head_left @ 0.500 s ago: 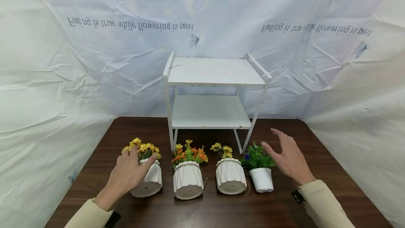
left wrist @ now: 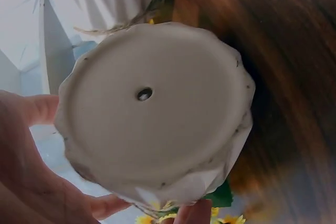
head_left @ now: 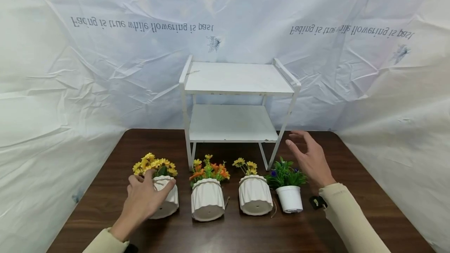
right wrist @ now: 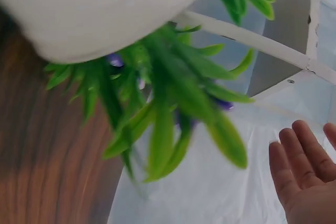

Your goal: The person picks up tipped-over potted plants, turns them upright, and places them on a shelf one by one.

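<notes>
A ribbed white flowerpot [head_left: 169, 202] of yellow flowers lies at the left, its holed base toward me. My left hand [head_left: 142, 202] grips it, thumb on the pot's right side and fingers on the left; the left wrist view shows the base [left wrist: 157, 103] between thumb and fingers. My right hand [head_left: 313, 163] hovers with loosely bent fingers, beyond and right of a small white pot [head_left: 290, 199] of green leaves and purple flowers, apart from it. In the right wrist view its fingers [right wrist: 304, 156] hold nothing, to the right of the green leaves [right wrist: 178, 103].
Two more ribbed pots lie between: one with orange and yellow flowers [head_left: 208, 202], one with yellow flowers [head_left: 256, 198]. Behind them a white two-tier shelf [head_left: 233, 122] stands on the dark wooden table [head_left: 225, 237]. Printed sheeting [head_left: 140, 61] hangs around the table.
My left hand has come down from the yellow flowers onto the pot and curled round it. My right hand has moved slightly left and farther away, toward the shelf.
</notes>
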`<state>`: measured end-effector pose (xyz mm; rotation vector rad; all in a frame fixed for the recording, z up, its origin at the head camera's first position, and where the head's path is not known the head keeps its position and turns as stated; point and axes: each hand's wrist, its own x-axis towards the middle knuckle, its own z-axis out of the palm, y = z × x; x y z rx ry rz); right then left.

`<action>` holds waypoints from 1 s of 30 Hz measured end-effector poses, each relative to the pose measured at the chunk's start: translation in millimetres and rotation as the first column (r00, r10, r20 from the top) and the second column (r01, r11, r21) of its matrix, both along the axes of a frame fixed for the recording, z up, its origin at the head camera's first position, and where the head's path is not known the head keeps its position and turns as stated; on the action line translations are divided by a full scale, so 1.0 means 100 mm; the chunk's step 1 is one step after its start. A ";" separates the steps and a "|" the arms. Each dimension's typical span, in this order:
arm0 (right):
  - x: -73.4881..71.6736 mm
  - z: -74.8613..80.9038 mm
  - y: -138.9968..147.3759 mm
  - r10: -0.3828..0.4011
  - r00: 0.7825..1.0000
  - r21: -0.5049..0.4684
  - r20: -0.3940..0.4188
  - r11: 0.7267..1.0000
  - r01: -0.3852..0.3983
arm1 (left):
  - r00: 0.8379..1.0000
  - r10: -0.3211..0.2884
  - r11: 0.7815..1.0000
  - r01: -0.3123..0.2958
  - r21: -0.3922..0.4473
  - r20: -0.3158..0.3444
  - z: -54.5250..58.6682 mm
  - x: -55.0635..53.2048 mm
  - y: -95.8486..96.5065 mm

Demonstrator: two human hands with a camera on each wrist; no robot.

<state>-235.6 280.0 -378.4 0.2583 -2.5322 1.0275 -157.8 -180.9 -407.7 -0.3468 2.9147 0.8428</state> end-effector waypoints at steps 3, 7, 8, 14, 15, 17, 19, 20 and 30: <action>-0.05 0.03 -0.03 0.017 1.000 -0.037 -0.013 0.999 -0.017 | 1.000 0.001 1.000 -0.001 -0.007 0.008 -0.03 0.00 0.02; -0.11 0.04 -0.07 0.039 0.999 -0.058 -0.034 0.997 -0.041 | 1.000 0.010 1.000 -0.010 0.003 0.015 -0.06 0.01 0.03; -0.13 0.04 -0.07 0.045 0.998 -0.065 -0.039 0.997 -0.048 | 1.000 0.012 1.000 -0.012 0.005 0.014 -0.06 0.01 0.03; -0.17 0.04 -0.13 0.056 0.997 -0.107 -0.058 0.992 -0.062 | 1.000 0.012 1.000 -0.012 -0.002 -0.021 -0.09 0.01 0.03; -0.17 0.05 -0.14 0.056 0.997 -0.108 -0.061 0.992 -0.062 | 1.000 0.011 1.000 -0.011 -0.001 -0.024 -0.09 0.01 0.03; -0.18 0.05 -0.16 0.060 0.996 -0.108 -0.068 0.992 -0.067 | 1.000 0.010 1.000 -0.010 0.004 -0.029 -0.09 0.01 0.03; -0.18 0.07 -0.17 0.063 0.995 -0.105 -0.073 0.992 -0.070 | 1.000 0.013 1.000 -0.012 0.010 -0.023 -0.09 0.01 0.04; -0.18 0.07 -0.18 0.064 0.995 -0.099 -0.073 0.993 -0.071 | 1.000 0.014 1.000 -0.014 0.011 -0.023 -0.09 0.02 0.04; -0.21 0.08 -0.23 0.086 0.994 -0.119 -0.063 0.989 -0.093 | 0.999 0.009 1.000 -0.009 -0.003 -0.035 -0.08 0.00 0.02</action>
